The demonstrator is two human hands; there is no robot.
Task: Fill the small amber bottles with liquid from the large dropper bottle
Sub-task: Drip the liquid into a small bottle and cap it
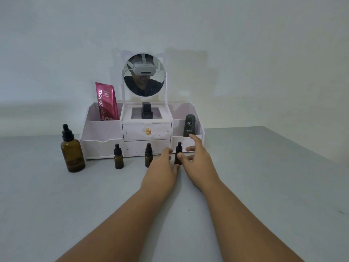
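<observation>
**Both hands close on the right-hand small bottle**

The rightmost small amber bottle (178, 154) stands upright on the counter (264, 186), at about 12 o'clock from the hands and just in front of the white organizer (102, 129). The right hand (196, 161) has its thumb against the bottle's side, the other fingers spread loose behind it; the left hand (160, 167) reaches in from 7 o'clock, fingers curled near the base. Neither hand has a firm hold yet, as far as I can judge.

To do this well, steady the body low with one hand and twist the black dropper cap with the other, keeping the bottle upright.

Two more small bottles stand at 10 o'clock, the middle bottle (148, 155) and the left bottle (118, 156); the large dropper bottle (72, 150) is farther at 9 o'clock.

The left fingertips are hidden behind the hand, and the small bottles' fill levels are too dark to read.
</observation>
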